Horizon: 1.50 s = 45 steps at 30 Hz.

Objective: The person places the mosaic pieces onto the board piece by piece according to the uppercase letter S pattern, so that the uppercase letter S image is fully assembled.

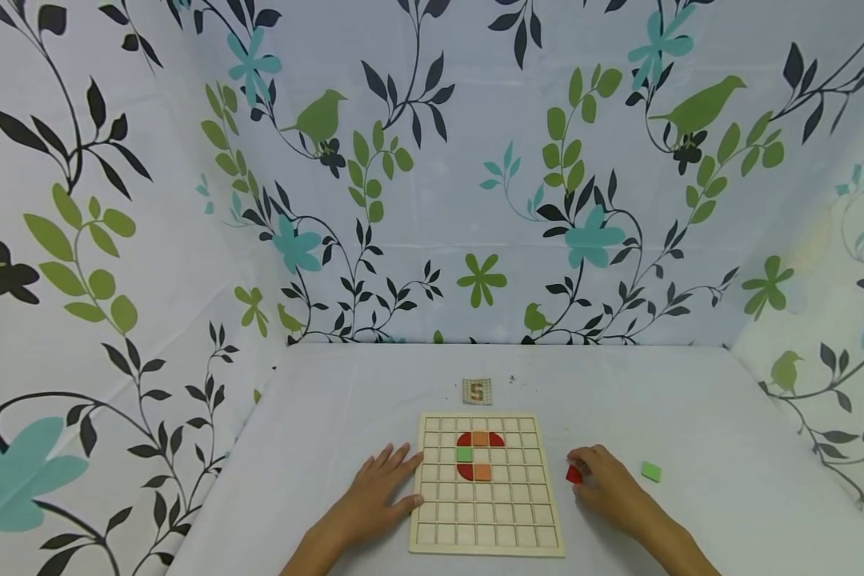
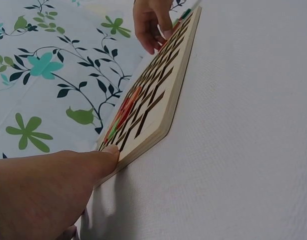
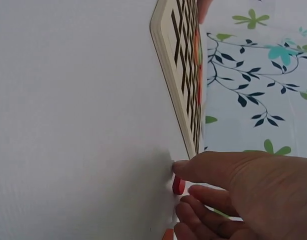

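A light wooden grid board [image 1: 486, 534] lies on the white table. Near its top, red rounded tiles, orange square tiles [image 1: 480, 438] and a green square tile [image 1: 464, 454] form part of a figure. My left hand [image 1: 378, 500] rests along the board's left edge, fingers spread; its thumb touches the rim in the left wrist view. Right of the board, my right hand [image 1: 608, 490] pinches a red tile [image 1: 574, 474] between thumb and fingers, low over the table. In the right wrist view this red tile [image 3: 178, 185] shows just below the thumb.
Behind the board lies a small card [image 1: 477, 391] with a figure like a 5 on a grid. A loose green tile [image 1: 651, 471] lies right of my right hand. An orange-red piece [image 3: 167, 234] shows at the right wrist view's bottom edge. Patterned cloth [image 1: 432, 200] surrounds the table.
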### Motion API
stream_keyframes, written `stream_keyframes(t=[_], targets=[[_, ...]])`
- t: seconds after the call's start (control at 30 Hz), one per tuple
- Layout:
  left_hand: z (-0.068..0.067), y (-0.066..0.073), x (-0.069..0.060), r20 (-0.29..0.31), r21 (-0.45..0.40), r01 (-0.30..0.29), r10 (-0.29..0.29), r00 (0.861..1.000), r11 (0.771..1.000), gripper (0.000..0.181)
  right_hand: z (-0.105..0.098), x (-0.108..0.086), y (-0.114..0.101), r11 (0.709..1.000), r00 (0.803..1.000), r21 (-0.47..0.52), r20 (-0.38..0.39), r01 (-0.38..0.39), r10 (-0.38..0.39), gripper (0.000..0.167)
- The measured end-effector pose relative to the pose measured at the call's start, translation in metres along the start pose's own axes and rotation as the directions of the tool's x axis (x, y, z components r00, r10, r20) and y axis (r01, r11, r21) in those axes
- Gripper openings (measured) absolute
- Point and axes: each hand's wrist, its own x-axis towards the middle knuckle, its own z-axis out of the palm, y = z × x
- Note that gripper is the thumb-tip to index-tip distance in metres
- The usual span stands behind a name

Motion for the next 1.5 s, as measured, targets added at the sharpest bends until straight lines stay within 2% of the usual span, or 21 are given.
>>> stream_keyframes(t=[0.13,0.27,0.4,0.57,0.8,0.9,1.07,1.17,1.33,1.5], targets=[[0.0,0.001,0.0,-0.004,0.007,0.0,0.0,1.0,1.0,0.069,0.004,0.002,-0.003,0.998,0.998,-0.019,-0.018,-0.054,0.053,0.03],[-0.001,0.003,0.0,-0.004,0.005,0.001,-0.001,1.0,1.0,0.069,0.007,0.005,-0.003,0.998,0.999,-0.042,-0.03,-0.043,0.042,0.019],[-0.002,0.003,-0.001,0.001,0.004,-0.002,0.002,1.0,1.0,0.069,0.008,0.008,-0.003,0.995,0.997,-0.1,-0.072,0.003,-0.01,0.015],[-0.002,0.002,-0.001,0.002,0.019,-0.002,0.002,1.0,1.0,0.069,0.01,0.015,-0.005,0.975,0.986,-0.21,-0.132,0.076,-0.105,0.014],[-0.002,0.002,-0.002,0.006,-0.002,0.005,-0.005,1.0,1.0,0.07,0.013,0.034,-0.016,0.96,0.979,-0.265,-0.154,0.089,-0.133,0.017],[-0.001,0.001,-0.002,0.006,0.003,0.008,-0.008,1.0,1.0,0.07,0.017,0.04,-0.029,0.967,0.984,-0.236,-0.126,0.095,-0.128,0.021],[0.0,-0.001,-0.001,0.005,0.014,0.005,-0.005,1.0,1.0,0.07,0.028,0.041,-0.052,0.985,0.989,-0.099,-0.033,0.14,-0.144,0.024],[0.0,0.0,-0.001,0.004,0.016,0.003,-0.003,1.0,1.0,0.069,0.035,0.042,-0.062,0.977,0.978,-0.046,0.008,0.21,-0.21,0.022],[-0.001,0.002,-0.001,0.001,0.005,0.007,-0.007,1.0,1.0,0.07,0.047,0.043,-0.067,0.945,0.945,-0.019,0.042,0.326,-0.325,0.015],[-0.002,0.004,-0.002,0.004,-0.007,0.006,-0.006,1.0,1.0,0.07,0.052,0.041,-0.065,0.934,0.933,-0.024,0.047,0.357,-0.356,0.008]])
